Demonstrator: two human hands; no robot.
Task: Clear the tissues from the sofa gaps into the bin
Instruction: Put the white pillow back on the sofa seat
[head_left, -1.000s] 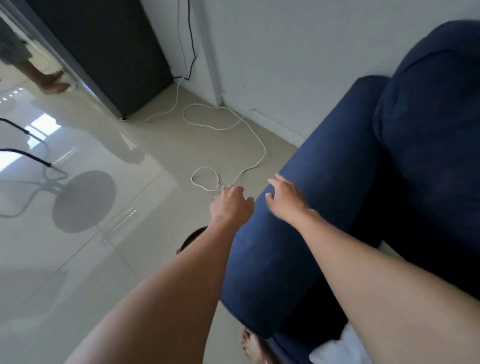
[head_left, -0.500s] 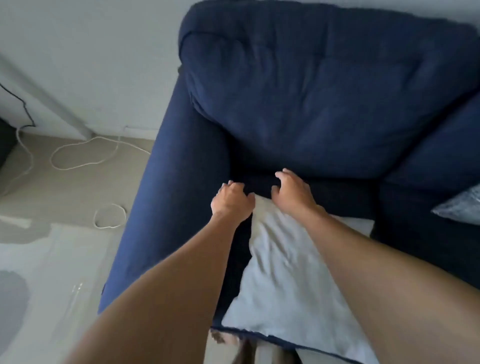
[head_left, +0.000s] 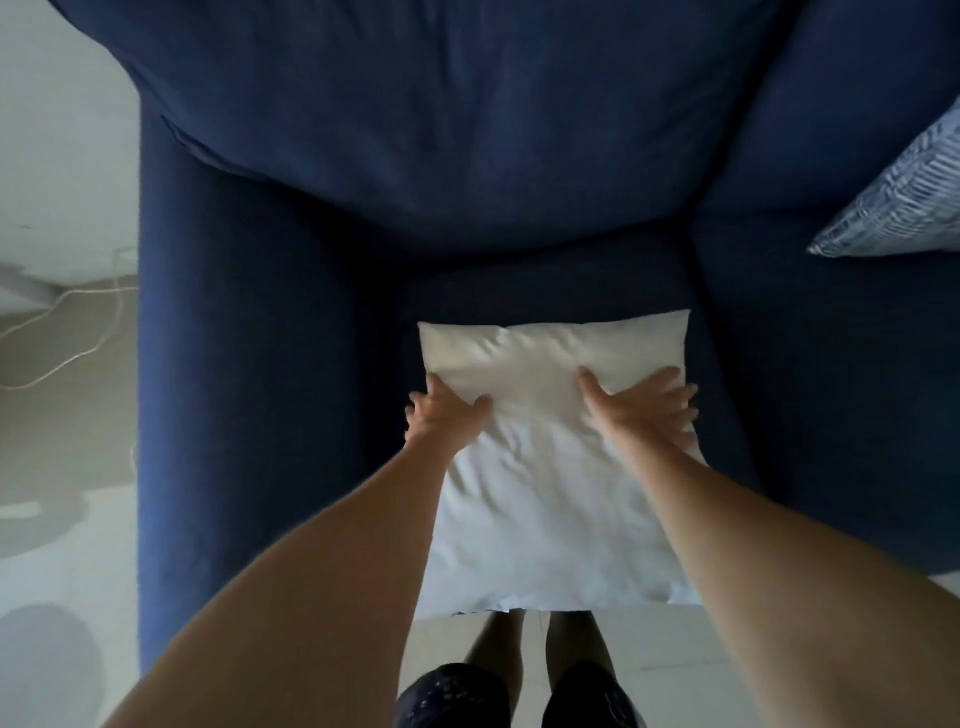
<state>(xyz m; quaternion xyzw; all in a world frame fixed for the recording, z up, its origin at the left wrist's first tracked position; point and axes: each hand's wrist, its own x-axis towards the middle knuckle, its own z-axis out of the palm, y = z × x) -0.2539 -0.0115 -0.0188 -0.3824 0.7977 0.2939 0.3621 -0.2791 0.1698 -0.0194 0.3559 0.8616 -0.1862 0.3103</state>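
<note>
Down at the bottom edge, the person's dark shorts (head_left: 452, 696) and bare legs (head_left: 498, 639) are standing on the pale floor (head_left: 62, 467), right against the front of the blue sofa (head_left: 249, 519). Both bare forearms are reaching forward and down, side by side.

Ahead of the legs, a plain white pillow (head_left: 545, 509) is lying on the seat, its near edge hanging over the sofa front. The left hand (head_left: 447, 418) is gripping the pillow's left edge, with the thumb (head_left: 480, 404) lying on top and the fingers curling round the side. The right hand (head_left: 636, 408) is lying open on the pillow's upper right part, its fingers (head_left: 670, 400) spreading straight out toward the right edge and pressing into the fabric.

Just left of the left hand, a dark gap (head_left: 387, 364) is running between the seat and the armrest (head_left: 249, 364). Just right of the right hand, a seam (head_left: 698, 275) is dividing this seat from the next one. Where the tissues are I cannot tell: both gaps are lying in shadow.

Beyond the fingertips, the pillow's far edge is stopping short of the big back cushion (head_left: 441, 130). Far to the right of the right hand, a blue-and-white patterned cushion (head_left: 904, 197) is poking in. Well left of the left hand, past the armrest, a white cable (head_left: 67, 332) is trailing across the floor.
</note>
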